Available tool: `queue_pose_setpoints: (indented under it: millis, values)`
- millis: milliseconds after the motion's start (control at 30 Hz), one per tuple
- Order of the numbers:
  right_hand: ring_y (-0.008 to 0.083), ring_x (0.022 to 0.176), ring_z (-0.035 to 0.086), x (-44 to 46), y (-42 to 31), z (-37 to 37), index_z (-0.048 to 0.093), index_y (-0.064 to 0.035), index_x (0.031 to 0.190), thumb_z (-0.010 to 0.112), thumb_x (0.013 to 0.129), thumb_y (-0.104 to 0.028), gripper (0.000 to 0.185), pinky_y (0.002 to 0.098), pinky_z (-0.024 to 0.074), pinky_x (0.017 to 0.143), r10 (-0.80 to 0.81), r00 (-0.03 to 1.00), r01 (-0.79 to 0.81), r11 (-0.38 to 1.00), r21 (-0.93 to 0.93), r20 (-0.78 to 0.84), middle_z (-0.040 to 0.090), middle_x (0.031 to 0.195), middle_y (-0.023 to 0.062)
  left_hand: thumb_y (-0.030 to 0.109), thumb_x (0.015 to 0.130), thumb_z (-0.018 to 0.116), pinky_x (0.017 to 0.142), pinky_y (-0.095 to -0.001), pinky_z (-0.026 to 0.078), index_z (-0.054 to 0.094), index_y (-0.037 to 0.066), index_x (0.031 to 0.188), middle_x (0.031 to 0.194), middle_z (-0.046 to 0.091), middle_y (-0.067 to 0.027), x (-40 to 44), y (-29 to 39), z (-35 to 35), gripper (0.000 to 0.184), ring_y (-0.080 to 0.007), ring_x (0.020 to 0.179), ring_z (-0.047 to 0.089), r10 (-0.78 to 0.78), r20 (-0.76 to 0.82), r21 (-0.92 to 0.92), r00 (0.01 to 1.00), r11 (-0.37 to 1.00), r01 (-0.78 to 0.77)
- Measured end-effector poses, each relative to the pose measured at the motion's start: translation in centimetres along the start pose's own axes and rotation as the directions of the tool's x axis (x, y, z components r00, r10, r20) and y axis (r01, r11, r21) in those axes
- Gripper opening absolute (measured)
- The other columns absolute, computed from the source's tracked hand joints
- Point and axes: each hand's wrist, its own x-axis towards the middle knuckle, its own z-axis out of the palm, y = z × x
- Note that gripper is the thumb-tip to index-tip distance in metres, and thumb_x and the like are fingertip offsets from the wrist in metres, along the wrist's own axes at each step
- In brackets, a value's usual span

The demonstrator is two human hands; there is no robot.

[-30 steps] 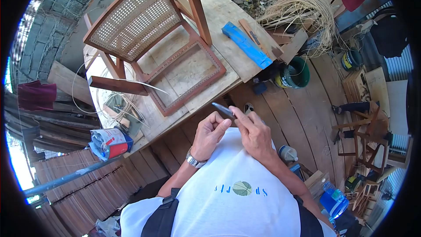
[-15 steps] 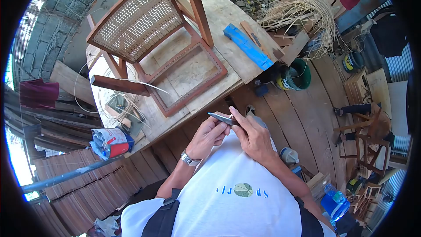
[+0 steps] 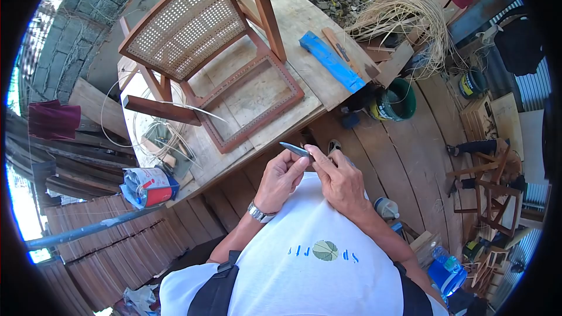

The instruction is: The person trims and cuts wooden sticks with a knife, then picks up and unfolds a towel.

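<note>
A grey pointed blade (image 3: 294,149) sticks out between my two hands, above my white shirt. My right hand (image 3: 341,184) is closed round its handle end. My left hand (image 3: 275,182), with a metal watch on the wrist, is pinched beside the blade; what its fingers hold, if anything, is too small to tell. Beyond them a brown wooden chair frame (image 3: 263,118) with a woven cane back (image 3: 186,23) lies on the wooden table (image 3: 313,85). A pale cane strand (image 3: 202,111) crosses one chair leg.
On the table are a blue wrapped bundle (image 3: 332,61) and coils of cane (image 3: 170,140). A green bucket (image 3: 400,99) stands past its right edge. At the table's lower left corner is a plastic bag (image 3: 146,186). Another person (image 3: 509,161) is at the far right.
The blade has shifted slightly and tilted between my hands. My left hand's fingers have moved from under the blade to a pinch beside it.
</note>
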Motion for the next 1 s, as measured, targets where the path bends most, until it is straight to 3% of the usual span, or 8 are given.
queue_pose_setpoints:
  millis: [100, 200, 567, 700, 733, 767, 867, 1000]
  values:
    - [0.0294, 0.071, 0.058, 0.0, -0.1, -0.2, 0.058, -0.016, 0.14, 0.065, 0.093, -0.011, 0.047, 0.0412, 0.0487, 0.061, 0.108, 0.994, -0.111, 0.988, 0.109, 0.033, 0.052, 0.081, 0.0115, 0.023, 0.106, 0.052, 0.049, -0.0177, 0.025, 0.057, 0.007, 0.106, 0.075, 0.05, 0.0052, 0.4, -0.5, -0.3, 0.017, -0.0005, 0.057, 0.03, -0.028, 0.15, -0.283, 0.988, 0.957, 0.07]
    - [0.0315, 0.071, 0.058, 0.2, -0.1, -0.4, 0.055, -0.0164, 0.143, 0.064, 0.094, -0.011, 0.05, 0.0421, 0.0488, 0.062, 0.13, 0.991, -0.134, 0.976, 0.175, 0.033, 0.054, 0.082, 0.0129, 0.021, 0.106, 0.051, 0.049, -0.017, 0.024, 0.056, 0.007, 0.108, 0.079, 0.052, 0.0044, 0.5, -0.5, -0.7, 0.015, -0.0003, 0.057, 0.031, -0.06, 0.178, -0.306, 0.982, 0.945, 0.114]
    - [0.0313, 0.07, 0.057, 0.8, 0.7, -1.1, 0.054, -0.0181, 0.144, 0.064, 0.094, -0.012, 0.052, 0.0431, 0.0471, 0.061, 0.08, 0.988, -0.103, 0.979, 0.177, 0.135, 0.053, 0.081, 0.0128, 0.024, 0.105, 0.052, 0.051, -0.0173, 0.029, 0.054, 0.007, 0.111, 0.084, 0.055, 0.0038, 0.4, -0.4, -0.1, 0.019, -0.0005, 0.06, 0.034, -0.086, 0.128, -0.209, 0.988, 0.971, 0.112]
    - [0.0303, 0.071, 0.058, 1.3, 1.1, -0.9, 0.056, -0.0184, 0.143, 0.064, 0.093, -0.011, 0.05, 0.0426, 0.0474, 0.061, 0.045, 0.985, -0.069, 0.987, 0.144, 0.164, 0.052, 0.08, 0.0115, 0.026, 0.103, 0.057, 0.052, -0.0191, 0.034, 0.059, 0.005, 0.103, 0.079, 0.056, 0.0038, 0.5, -0.6, 0.3, 0.02, -0.0009, 0.062, 0.042, -0.043, -0.054, -0.014, 0.998, 0.999, 0.042]
    - [0.0273, 0.067, 0.058, 1.3, 1.4, -0.7, 0.056, -0.0191, 0.142, 0.066, 0.092, -0.012, 0.051, 0.0407, 0.0478, 0.058, -0.014, 0.993, 0.004, 0.996, 0.086, 0.12, 0.051, 0.08, 0.0095, 0.026, 0.103, 0.058, 0.052, -0.0196, 0.036, 0.06, 0.005, 0.1, 0.076, 0.056, 0.0039, 0.5, -0.6, 0.5, 0.022, -0.001, 0.062, 0.044, -0.02, -0.096, 0.032, 0.995, 0.999, 0.024]
    - [0.0243, 0.064, 0.058, 1.5, 1.6, -0.6, 0.056, -0.0197, 0.142, 0.067, 0.092, -0.012, 0.052, 0.0387, 0.0482, 0.054, -0.079, 0.994, 0.077, 0.997, 0.024, 0.078, 0.049, 0.079, 0.0075, 0.026, 0.103, 0.058, 0.052, -0.0196, 0.036, 0.06, 0.005, 0.1, 0.076, 0.056, 0.0039, 0.5, -0.6, 0.7, 0.022, -0.001, 0.062, 0.044, -0.02, -0.109, 0.028, 0.994, 0.999, 0.023]
    - [0.0232, 0.065, 0.059, 1.9, 1.9, -0.7, 0.058, -0.0195, 0.14, 0.068, 0.091, -0.012, 0.051, 0.0383, 0.0483, 0.053, -0.088, 0.988, 0.084, 0.996, 0.036, 0.124, 0.049, 0.078, 0.0077, 0.026, 0.103, 0.059, 0.05, -0.0197, 0.034, 0.061, 0.004, 0.097, 0.074, 0.056, 0.0039, 0.6, -0.5, 1.0, 0.023, -0.0007, 0.061, 0.044, 0.045, -0.177, 0.049, 0.983, 0.998, -0.037]
    - [0.0248, 0.066, 0.06, 2.4, 2.3, -0.6, 0.058, -0.0181, 0.14, 0.067, 0.092, -0.012, 0.05, 0.0393, 0.048, 0.053, -0.085, 0.985, 0.074, 0.995, 0.072, 0.148, 0.051, 0.079, 0.0085, 0.025, 0.104, 0.056, 0.048, -0.0187, 0.028, 0.061, 0.005, 0.101, 0.071, 0.051, 0.0052, 0.7, -0.2, 0.8, 0.021, -0.0006, 0.057, 0.036, -0.014, -0.113, -0.093, 0.993, 0.996, 0.003]
